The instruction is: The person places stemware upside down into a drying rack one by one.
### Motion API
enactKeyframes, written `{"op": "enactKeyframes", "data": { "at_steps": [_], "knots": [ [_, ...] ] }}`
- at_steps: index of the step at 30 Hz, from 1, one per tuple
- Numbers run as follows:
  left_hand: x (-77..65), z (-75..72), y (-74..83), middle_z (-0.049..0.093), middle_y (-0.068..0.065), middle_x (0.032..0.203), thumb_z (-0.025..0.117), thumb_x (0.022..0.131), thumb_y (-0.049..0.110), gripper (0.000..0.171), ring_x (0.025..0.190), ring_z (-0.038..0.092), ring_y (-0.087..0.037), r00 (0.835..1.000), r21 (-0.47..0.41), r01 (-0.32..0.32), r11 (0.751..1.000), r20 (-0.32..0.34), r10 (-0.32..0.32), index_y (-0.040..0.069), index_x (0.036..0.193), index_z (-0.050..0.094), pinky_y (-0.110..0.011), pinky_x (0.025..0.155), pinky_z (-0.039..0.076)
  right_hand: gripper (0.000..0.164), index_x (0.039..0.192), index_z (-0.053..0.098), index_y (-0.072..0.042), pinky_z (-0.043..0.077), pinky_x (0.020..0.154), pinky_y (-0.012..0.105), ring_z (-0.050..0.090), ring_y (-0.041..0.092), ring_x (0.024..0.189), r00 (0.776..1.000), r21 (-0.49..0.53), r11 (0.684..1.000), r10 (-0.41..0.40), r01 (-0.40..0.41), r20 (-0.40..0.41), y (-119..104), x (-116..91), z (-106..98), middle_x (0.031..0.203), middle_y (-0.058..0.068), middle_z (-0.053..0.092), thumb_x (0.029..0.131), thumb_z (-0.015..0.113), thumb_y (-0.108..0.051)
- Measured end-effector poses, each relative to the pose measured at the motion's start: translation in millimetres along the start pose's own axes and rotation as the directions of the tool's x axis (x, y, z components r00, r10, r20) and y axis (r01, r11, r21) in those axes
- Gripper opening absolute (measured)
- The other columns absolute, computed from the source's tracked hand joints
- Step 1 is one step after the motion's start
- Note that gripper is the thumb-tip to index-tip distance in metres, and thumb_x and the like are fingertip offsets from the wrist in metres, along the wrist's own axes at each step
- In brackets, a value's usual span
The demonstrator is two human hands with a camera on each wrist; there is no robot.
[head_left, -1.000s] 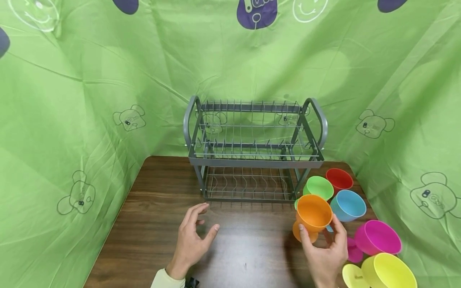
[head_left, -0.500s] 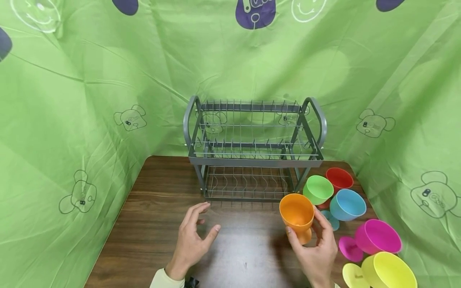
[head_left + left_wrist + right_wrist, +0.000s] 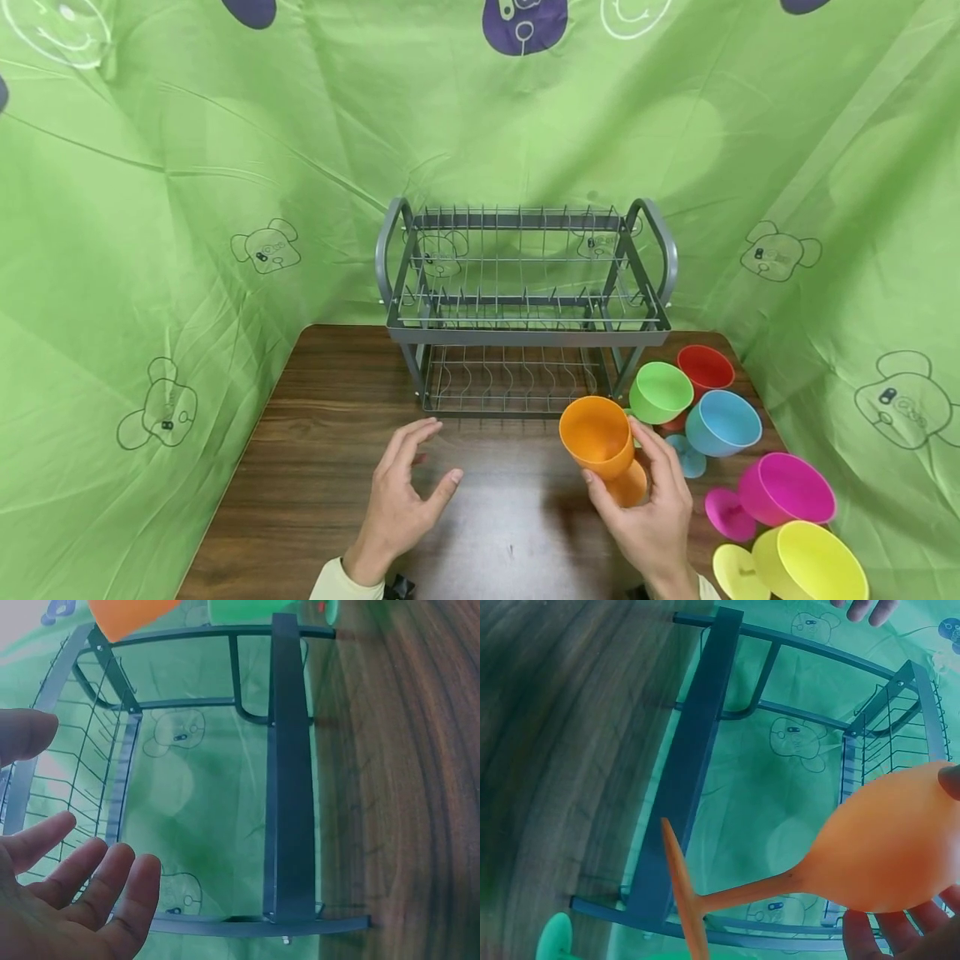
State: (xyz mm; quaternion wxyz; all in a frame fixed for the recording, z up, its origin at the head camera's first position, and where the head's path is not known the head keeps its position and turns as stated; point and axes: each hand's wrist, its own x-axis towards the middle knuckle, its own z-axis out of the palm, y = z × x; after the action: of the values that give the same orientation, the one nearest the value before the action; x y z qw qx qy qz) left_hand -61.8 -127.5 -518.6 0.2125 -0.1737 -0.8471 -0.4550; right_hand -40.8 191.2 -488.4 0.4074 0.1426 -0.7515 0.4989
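An orange plastic goblet (image 3: pixel 597 437) is gripped around its bowl by my right hand (image 3: pixel 648 512), thumb on the near side and fingers on the right. In the right wrist view the goblet's stem (image 3: pixel 754 891) and flat round foot stand clear of the hand. My left hand (image 3: pixel 397 492) hovers over the table's middle left, fingers loosely curved, thumb apart, nothing in it. Its fingers (image 3: pixel 112 874) show in the left wrist view in front of the rack. Beyond both hands stands a grey two-tier dish rack (image 3: pixel 528 337) with bare wire shelves.
To the right are more goblets: green (image 3: pixel 660 392), red (image 3: pixel 705 368), blue (image 3: pixel 723 423), magenta (image 3: pixel 787 487) and yellow (image 3: pixel 810 562). The magenta and yellow ones tilt, feet toward the left. Green printed cloth (image 3: pixel 172 250) walls the brown wooden table (image 3: pixel 315 450) on the back and sides.
My right hand has carried the orange goblet leftward, away from the other goblets, and its bowl now leans to the left. The left hand has stayed nearly still.
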Motion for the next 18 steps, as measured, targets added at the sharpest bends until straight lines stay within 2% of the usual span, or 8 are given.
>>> {"op": "enactKeyframes", "data": {
  "at_steps": [5,9,14,18],
  "knots": [
    [5.7,-2.6,7.1,0.059,-0.007,0.146,0.087,0.087,0.024,0.066,0.126,0.063,-0.023,0.999,0.004,-0.016,1.000,0.029,0.016,0.018,0.146,0.059,-0.039,0.088,0.063,0.090,0.137,0.063,0.009,0.050,0.104,0.012,0.061,0.015,0.130,0.996,-0.054,0.999,0.012,-0.008,0.083,8.1,-0.5,0.2,0.134,0.029,0.065,0.054,0.096,0.003],
    [9.3,-3.3,13.3,0.058,-0.005,0.148,0.086,0.088,0.025,0.066,0.128,0.063,-0.024,0.997,-0.008,-0.024,1.000,0.069,0.025,0.018,0.147,0.058,-0.043,0.089,0.063,0.091,0.137,0.065,0.004,0.050,0.106,0.013,0.062,0.016,0.131,0.990,-0.056,0.998,0.018,-0.010,0.143,7.3,1.4,2.2,0.137,0.024,0.067,0.053,0.098,0.000],
    [10.6,-3.8,21.7,0.058,-0.005,0.147,0.086,0.089,0.027,0.066,0.126,0.064,-0.025,0.992,-0.033,-0.031,0.999,0.124,0.035,0.018,0.148,0.057,-0.039,0.090,0.062,0.086,0.136,0.066,0.002,0.048,0.110,0.014,0.063,0.016,0.133,0.975,-0.026,0.999,-0.013,0.019,0.223,2.8,6.8,5.5,0.139,0.022,0.067,0.057,0.100,-0.007],
    [11.3,-4.1,27.9,0.059,-0.002,0.147,0.086,0.089,0.026,0.068,0.123,0.064,-0.022,0.987,-0.060,-0.024,0.998,0.158,0.033,0.021,0.149,0.055,-0.036,0.089,0.062,0.085,0.139,0.066,-0.003,0.046,0.111,0.013,0.063,0.015,0.133,0.955,-0.043,0.999,-0.017,0.031,0.297,-2.4,11.4,7.2,0.140,0.018,0.067,0.062,0.100,-0.012]
  ]
}}
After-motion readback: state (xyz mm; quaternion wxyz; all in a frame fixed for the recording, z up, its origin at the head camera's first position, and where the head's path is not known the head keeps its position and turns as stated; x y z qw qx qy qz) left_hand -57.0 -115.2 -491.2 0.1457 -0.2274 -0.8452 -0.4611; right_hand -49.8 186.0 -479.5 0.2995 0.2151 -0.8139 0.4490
